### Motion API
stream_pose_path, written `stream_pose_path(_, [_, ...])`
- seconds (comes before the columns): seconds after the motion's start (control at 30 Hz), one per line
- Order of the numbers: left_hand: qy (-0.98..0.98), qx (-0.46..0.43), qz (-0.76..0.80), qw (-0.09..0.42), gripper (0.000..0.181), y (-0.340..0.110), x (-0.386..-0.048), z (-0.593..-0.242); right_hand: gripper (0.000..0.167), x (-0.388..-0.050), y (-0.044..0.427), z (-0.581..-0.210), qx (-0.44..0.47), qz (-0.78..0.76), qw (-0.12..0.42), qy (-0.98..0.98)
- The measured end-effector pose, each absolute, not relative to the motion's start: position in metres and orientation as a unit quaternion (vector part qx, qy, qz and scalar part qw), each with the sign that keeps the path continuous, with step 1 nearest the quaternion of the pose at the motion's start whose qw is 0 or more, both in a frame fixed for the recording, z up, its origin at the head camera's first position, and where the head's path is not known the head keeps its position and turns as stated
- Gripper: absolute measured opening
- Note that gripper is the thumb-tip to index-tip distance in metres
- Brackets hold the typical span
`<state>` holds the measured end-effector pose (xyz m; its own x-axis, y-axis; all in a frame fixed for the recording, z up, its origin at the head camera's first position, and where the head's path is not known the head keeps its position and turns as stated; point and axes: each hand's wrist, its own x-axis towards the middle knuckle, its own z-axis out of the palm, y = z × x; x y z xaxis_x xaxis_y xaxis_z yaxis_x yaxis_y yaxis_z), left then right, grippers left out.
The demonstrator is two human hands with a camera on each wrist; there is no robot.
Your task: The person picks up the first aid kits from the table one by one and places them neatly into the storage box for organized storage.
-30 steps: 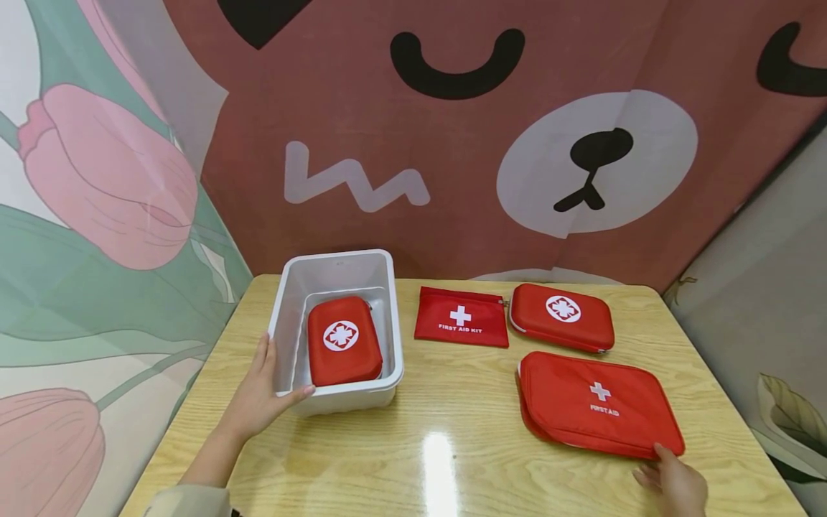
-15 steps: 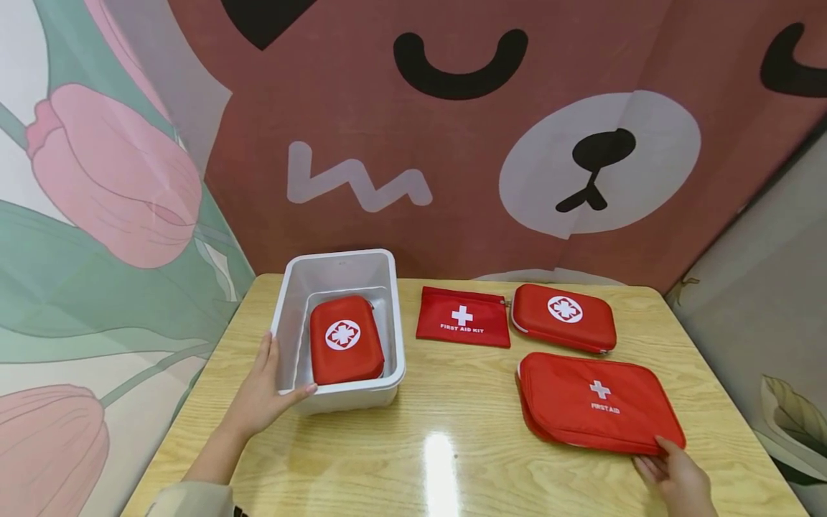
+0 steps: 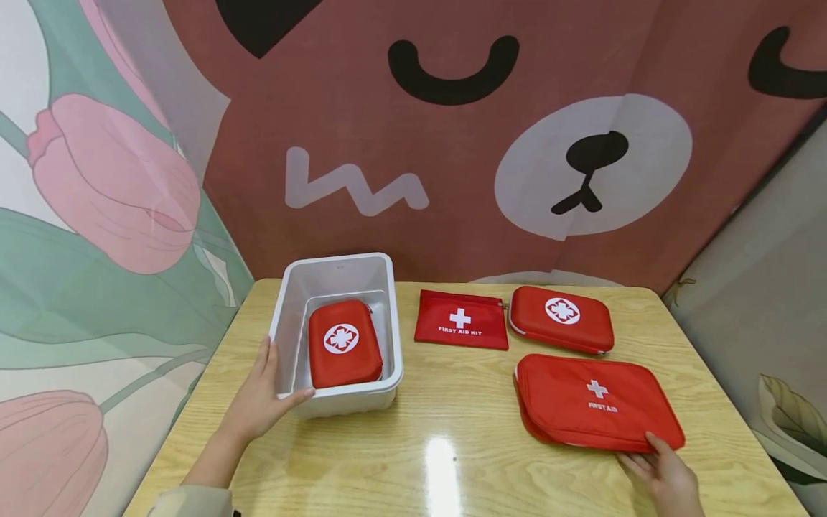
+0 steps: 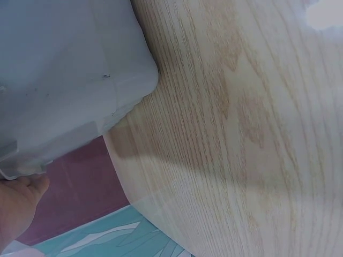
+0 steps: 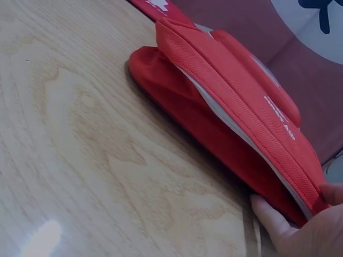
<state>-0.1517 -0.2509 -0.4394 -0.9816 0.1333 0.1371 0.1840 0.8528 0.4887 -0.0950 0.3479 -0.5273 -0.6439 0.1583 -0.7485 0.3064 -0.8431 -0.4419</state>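
Observation:
In the head view, a white plastic bin (image 3: pixel 284 316) stands at the left of the table with a red hard-shell first aid case (image 3: pixel 345 352) lying in it. My left hand (image 3: pixel 255 398) holds the bin's near left corner, thumb on the front rim and fingers along the left side. At the right lies a soft red first aid bag (image 3: pixel 597 402). Its near right corner is pinched by my right hand (image 3: pixel 668 474), thumb above and fingers beneath. In the right wrist view, the first aid bag (image 5: pixel 230 123) gapes along its near side, and the hand (image 5: pixel 316 230) grips its end.
Behind the bag sits a second red hard-shell case (image 3: pixel 562 319). Left of that lies a flat red first aid kit pouch (image 3: pixel 461 319). The wooden table (image 3: pixel 362 467) meets a printed cloth backdrop (image 3: pixel 362 237) at the back and sides.
My right hand has slid slightly left along the bag's near edge, and its fingers have gone further beneath it. The left hand and bin have stayed put.

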Motion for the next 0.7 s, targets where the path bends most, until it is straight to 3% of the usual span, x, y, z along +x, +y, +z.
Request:
stream_pose_path(0.1, [-0.961,-0.082,-0.260,0.047,0.104,-0.252,-0.152,-0.440,0.071,-0.096,0.344,-0.528,0.410,-0.869,0.025,0.277])
stream_pose_path(0.47, [-0.962,-0.080,-0.257,0.043,0.104,-0.252,-0.151,-0.443,0.063,-0.094,0.330,-0.525,0.385,-0.881,-0.107,0.253])
stream_pose_path(0.7, [-0.961,-0.078,-0.261,0.042,0.104,-0.253,-0.151,-0.442,0.062,-0.097,0.327,-0.515,0.373,-0.884,-0.133,0.249])
